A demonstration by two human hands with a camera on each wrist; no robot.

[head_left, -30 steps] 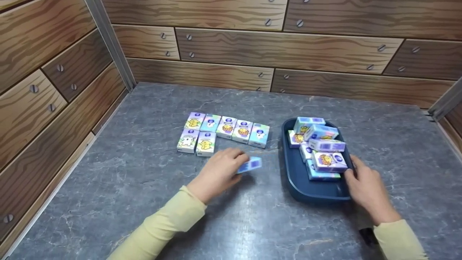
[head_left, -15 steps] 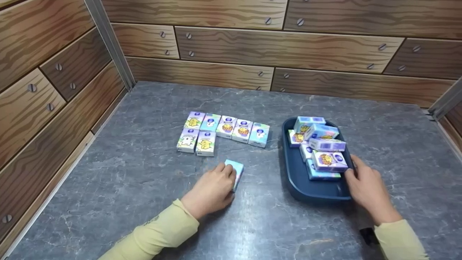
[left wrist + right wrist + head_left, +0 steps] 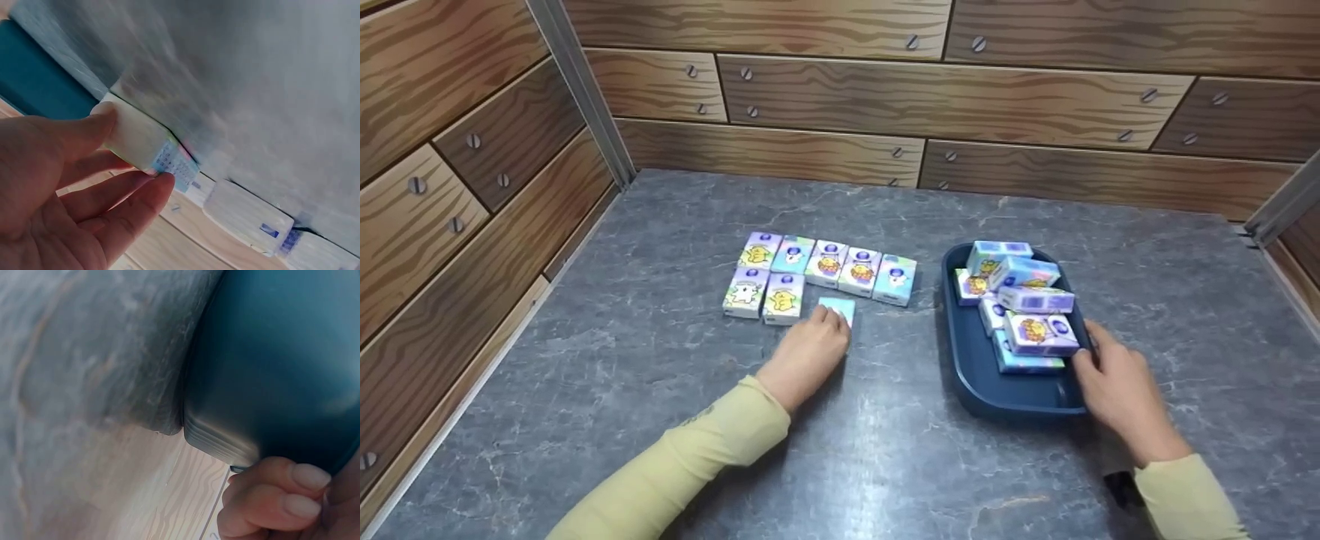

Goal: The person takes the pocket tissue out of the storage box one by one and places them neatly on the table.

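Observation:
My left hand (image 3: 808, 351) pinches a small light-blue box (image 3: 838, 307) low over the table, just in front of the boxes laid out there. In the left wrist view, the thumb presses one end of that box (image 3: 140, 132) and fingertips touch its printed side. Two rows of cartoon-printed boxes stand side by side: a back row with a blue box (image 3: 895, 280) at its right end, and a front pair with a yellow-figure box (image 3: 784, 298). On the right, my right hand (image 3: 1121, 390) holds the side of a dark blue tray (image 3: 960, 375); its curled fingers show against the tray wall (image 3: 270, 382).
Inside the tray, several more boxes lie piled at odd angles, among them a purple-and-white one (image 3: 1041, 332). Wood-patterned walls (image 3: 825, 94) enclose the grey marbled table (image 3: 660, 390) at the back and sides.
My left hand brought the light-blue box left and toward me from near the tray, turning it, then moved it forward to just in front of the rows. The right hand stays on the tray.

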